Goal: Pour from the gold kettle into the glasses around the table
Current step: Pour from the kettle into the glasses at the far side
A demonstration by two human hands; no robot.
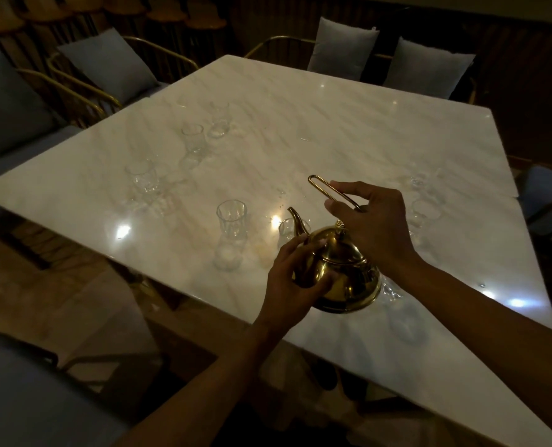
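Note:
A gold kettle (345, 275) hangs just above the near part of the white marble table (332, 130), tilted with its spout toward a small glass (289, 229) behind it. My right hand (374, 224) grips the kettle's wire handle from above. Against the kettle's left side, my left hand (292, 279) cups the body with curled fingers. A taller clear glass (232, 219) stands left of the spout. More clear glasses stand farther left (140, 177), (193, 138) and at the right (424, 211). One glass (390, 290) is partly hidden behind the kettle.
Chairs with gold frames and grey cushions (342, 46) ring the table on the far, left and right sides. A grey seat (26, 398) is at the near left. The table's near edge runs diagonally below my arms. The room is dim.

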